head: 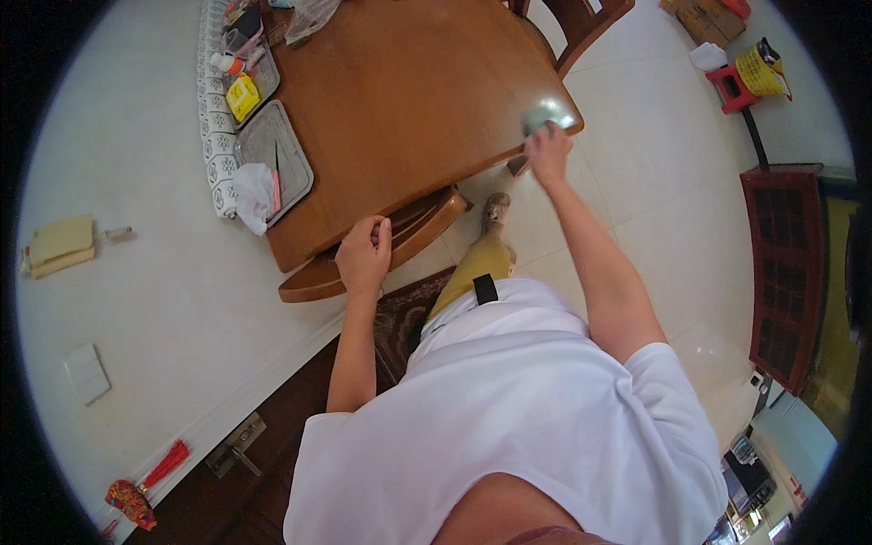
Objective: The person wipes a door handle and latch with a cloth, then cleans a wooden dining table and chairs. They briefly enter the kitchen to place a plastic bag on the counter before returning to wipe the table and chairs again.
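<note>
My left hand (364, 255) is curled into a loose fist over the curved back of a wooden chair (429, 228). Nothing shows in its fingers, and I cannot tell whether it touches the chair. The chair stands against the near edge of a brown wooden table (402, 88). At the table's right corner, my blurred right hand (548, 150) reaches over the edge, fingers pointing down. Beside its fingertips lies a pale green, shiny patch (536, 120); whether this is a cloth or only glare is unclear.
On the table's left side stand a grey tray (289, 160), a white plastic bag (252, 197), a yellow packet (242, 97) and a white bottle (225, 64). Another chair (586, 30) is at the far right. A red stool (732, 92) and a dark red cabinet (783, 272) stand along the right.
</note>
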The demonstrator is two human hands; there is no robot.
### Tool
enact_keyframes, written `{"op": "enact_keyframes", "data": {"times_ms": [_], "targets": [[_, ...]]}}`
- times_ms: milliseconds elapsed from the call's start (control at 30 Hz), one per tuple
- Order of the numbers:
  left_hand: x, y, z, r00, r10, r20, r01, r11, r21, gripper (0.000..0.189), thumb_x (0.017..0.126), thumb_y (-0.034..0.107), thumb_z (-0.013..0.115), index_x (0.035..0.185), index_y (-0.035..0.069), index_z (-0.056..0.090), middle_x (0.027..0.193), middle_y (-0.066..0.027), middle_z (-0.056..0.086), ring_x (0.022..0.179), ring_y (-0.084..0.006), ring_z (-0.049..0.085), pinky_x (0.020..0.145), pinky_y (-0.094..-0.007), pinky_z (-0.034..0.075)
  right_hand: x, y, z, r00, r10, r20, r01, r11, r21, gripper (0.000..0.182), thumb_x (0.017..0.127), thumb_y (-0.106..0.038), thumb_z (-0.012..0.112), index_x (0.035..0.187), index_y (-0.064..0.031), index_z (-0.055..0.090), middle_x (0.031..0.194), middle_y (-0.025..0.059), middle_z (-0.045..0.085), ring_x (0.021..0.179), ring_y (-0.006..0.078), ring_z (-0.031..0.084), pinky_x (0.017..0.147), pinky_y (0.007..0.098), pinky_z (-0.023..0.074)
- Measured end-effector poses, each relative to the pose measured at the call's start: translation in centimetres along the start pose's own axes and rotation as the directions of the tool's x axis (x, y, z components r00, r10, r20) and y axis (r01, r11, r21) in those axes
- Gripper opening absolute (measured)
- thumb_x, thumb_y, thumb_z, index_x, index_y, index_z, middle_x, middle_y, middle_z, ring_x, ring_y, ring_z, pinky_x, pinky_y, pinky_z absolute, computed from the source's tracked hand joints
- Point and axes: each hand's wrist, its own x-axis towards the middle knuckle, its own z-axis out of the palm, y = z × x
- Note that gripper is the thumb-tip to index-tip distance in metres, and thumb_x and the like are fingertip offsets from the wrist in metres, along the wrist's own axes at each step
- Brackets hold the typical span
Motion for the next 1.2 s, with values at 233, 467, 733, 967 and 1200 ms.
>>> {"op": "enact_keyframes", "data": {"times_ms": [233, 467, 733, 967, 1200], "targets": [[0.6, -0.6, 0.0, 0.997, -0.045, 0.060, 0.046, 0.999, -0.006, 0.018, 0.092, 0.024, 0.060, 0.094, 0.008, 0.070, 0.084, -0.0103, 0.070, 0.074, -0.0251, 0.067, 0.068, -0.0357, 0.052, -0.9, -5.0, -0.3, 0.797, -0.460, 0.390, 0.395, 0.887, 0.239, 0.052, 0.080, -0.005, 0.057, 0.130, -0.0187, 0.059, 0.140, 0.0103, 0.048, 0.127, 0.0347, 0.044, 0.108, 0.0460, 0.0357], [1.2, -0.7, -0.3, 0.995, -0.044, 0.086, 0.050, 0.997, -0.063, 0.015, 0.089, 0.018, 0.062, 0.096, 0.008, 0.070, 0.086, -0.0103, 0.069, 0.076, -0.0258, 0.067, 0.070, -0.0362, 0.053, 7.3, 0.9, 0.8, 0.937, -0.230, 0.264, 0.215, 0.973, 0.085, 0.042, 0.084, -0.010, 0.061, 0.125, -0.0146, 0.062, 0.130, 0.0165, 0.052, 0.117, 0.0376, 0.050, 0.100, 0.0473, 0.0401], [1.4, -1.0, -0.3, 0.979, -0.128, 0.159, 0.137, 0.989, -0.053, 0.016, 0.088, 0.015, 0.063, 0.101, 0.009, 0.068, 0.088, -0.0080, 0.067, 0.081, -0.0261, 0.066, 0.071, -0.0374, 0.053, 9.2, -9.9, 4.9, 0.639, -0.494, 0.590, 0.421, 0.866, 0.269, 0.044, 0.087, -0.022, 0.063, 0.129, -0.0125, 0.057, 0.130, 0.0202, 0.049, 0.119, 0.0415, 0.045, 0.098, 0.0495, 0.0417], [6.6, -1.6, 0.3, 0.871, -0.005, 0.491, -0.032, 0.997, 0.068, 0.034, 0.088, 0.025, 0.066, 0.117, 0.007, 0.063, 0.113, -0.0137, 0.062, 0.103, -0.0331, 0.061, 0.086, -0.0423, 0.051, 13.4, -10.7, 6.7, 0.700, -0.468, 0.540, 0.121, 0.822, 0.557, 0.042, 0.088, -0.020, 0.064, 0.130, -0.0178, 0.058, 0.138, 0.0167, 0.047, 0.131, 0.0378, 0.041, 0.109, 0.0485, 0.0355], [18.1, 5.9, 8.4, 0.806, -0.188, 0.561, -0.037, 0.931, 0.364, 0.082, 0.093, 0.058, 0.048, 0.140, -0.009, 0.037, 0.130, -0.0289, 0.050, 0.120, -0.0425, 0.052, 0.095, -0.0508, 0.047, 23.8, 2.7, 9.3, 0.932, -0.189, 0.309, 0.238, 0.962, -0.132, 0.044, 0.092, -0.029, 0.061, 0.133, -0.0125, 0.054, 0.144, 0.0220, 0.039, 0.134, 0.0415, 0.034, 0.110, 0.0510, 0.0291]]}}
